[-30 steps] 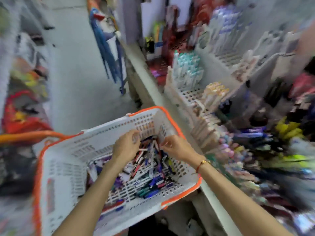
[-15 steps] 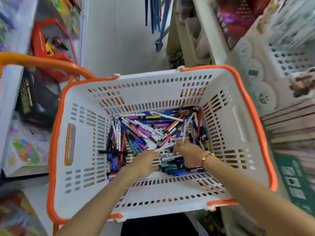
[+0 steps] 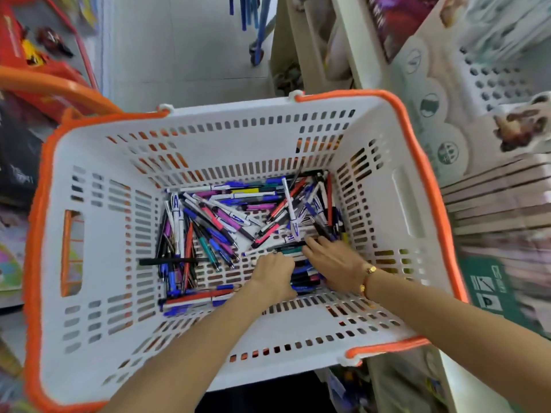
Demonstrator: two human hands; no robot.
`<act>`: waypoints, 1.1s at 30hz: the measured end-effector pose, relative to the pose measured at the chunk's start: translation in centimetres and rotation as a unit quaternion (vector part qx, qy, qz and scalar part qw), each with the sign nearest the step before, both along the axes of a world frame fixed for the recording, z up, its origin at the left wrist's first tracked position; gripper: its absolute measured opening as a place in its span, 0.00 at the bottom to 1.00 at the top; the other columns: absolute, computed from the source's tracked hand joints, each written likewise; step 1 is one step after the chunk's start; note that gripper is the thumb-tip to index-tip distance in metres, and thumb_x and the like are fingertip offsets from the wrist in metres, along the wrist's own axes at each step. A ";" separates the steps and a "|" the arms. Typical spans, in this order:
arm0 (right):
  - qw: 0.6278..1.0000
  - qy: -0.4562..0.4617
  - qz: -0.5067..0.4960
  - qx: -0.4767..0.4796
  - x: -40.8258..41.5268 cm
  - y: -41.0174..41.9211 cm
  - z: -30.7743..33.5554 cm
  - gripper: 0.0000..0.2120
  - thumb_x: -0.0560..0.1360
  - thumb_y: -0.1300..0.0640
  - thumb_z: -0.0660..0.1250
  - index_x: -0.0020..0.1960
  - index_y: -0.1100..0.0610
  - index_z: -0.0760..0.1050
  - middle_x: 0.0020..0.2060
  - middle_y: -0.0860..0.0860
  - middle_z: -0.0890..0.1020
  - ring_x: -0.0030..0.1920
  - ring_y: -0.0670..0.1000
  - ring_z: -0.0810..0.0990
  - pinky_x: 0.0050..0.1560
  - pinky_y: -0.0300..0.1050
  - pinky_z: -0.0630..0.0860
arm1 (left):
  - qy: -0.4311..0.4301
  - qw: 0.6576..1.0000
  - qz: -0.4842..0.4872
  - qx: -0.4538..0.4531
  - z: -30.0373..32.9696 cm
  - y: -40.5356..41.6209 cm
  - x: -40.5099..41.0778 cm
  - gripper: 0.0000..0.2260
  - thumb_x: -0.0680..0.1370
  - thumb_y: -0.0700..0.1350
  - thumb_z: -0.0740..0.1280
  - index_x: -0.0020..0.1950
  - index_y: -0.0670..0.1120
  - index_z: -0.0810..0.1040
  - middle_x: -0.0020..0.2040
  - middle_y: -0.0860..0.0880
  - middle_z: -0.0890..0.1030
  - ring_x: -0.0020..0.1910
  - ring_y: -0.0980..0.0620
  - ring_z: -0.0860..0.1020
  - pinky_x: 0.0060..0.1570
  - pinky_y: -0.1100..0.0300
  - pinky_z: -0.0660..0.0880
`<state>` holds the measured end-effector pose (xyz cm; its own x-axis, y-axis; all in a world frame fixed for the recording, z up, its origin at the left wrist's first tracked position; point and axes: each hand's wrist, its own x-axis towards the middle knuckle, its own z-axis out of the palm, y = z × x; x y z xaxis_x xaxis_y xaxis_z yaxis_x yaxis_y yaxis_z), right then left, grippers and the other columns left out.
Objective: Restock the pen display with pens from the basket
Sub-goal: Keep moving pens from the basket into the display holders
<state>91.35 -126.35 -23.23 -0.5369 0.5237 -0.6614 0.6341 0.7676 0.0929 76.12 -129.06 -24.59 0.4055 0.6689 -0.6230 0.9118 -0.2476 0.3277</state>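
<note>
Closer-shifted hands (image 3: 275,274) amid plastic pens (image 3: 226,222)

You can read very little here. Several white pens (image 3: 176,210) in the basket (image 3: 98,162) carry a large blue "A" on the barrel; one more lies near the middle (image 3: 238,219) and one stands near the right side (image 3: 295,226). The green sign (image 3: 489,289) at the right shows white pictograms and letters too blurred for you to make out. The round emblems on the pale card (image 3: 429,105) are illegible.
</note>
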 end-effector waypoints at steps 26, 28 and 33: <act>0.873 0.187 -0.413 -0.179 0.4 4.7 3.9 0.18 0.78 0.67 0.62 0.66 0.56 0.74 0.60 0.53 0.79 0.57 0.52 0.78 0.58 0.42 0.76 | -0.166 0.931 0.130 -0.299 2.5 1.3 -2.6 0.06 0.83 0.41 0.58 0.58 0.44 0.72 0.48 0.47 0.79 0.39 0.57 0.76 0.39 0.68 0.73; 0.829 0.273 -0.470 -0.132 0.1 4.3 4.0 0.12 0.82 0.60 0.59 0.63 0.58 0.75 0.56 0.53 0.80 0.51 0.47 0.79 0.50 0.37 0.75 | -0.239 0.897 0.216 -0.302 4.7 1.5 -4.6 0.04 0.84 0.42 0.58 0.55 0.45 0.71 0.50 0.47 0.80 0.42 0.58 0.77 0.43 0.67 0.76; 0.602 0.450 -0.609 -0.253 -2.9 3.9 6.4 0.18 0.83 0.43 0.48 0.57 0.51 0.73 0.49 0.53 0.81 0.51 0.51 0.83 0.52 0.44 0.78 | -0.381 0.760 0.347 -0.394 7.6 1.8 -6.6 0.03 0.81 0.45 0.64 0.52 0.46 0.73 0.42 0.51 0.77 0.38 0.57 0.76 0.36 0.65 0.75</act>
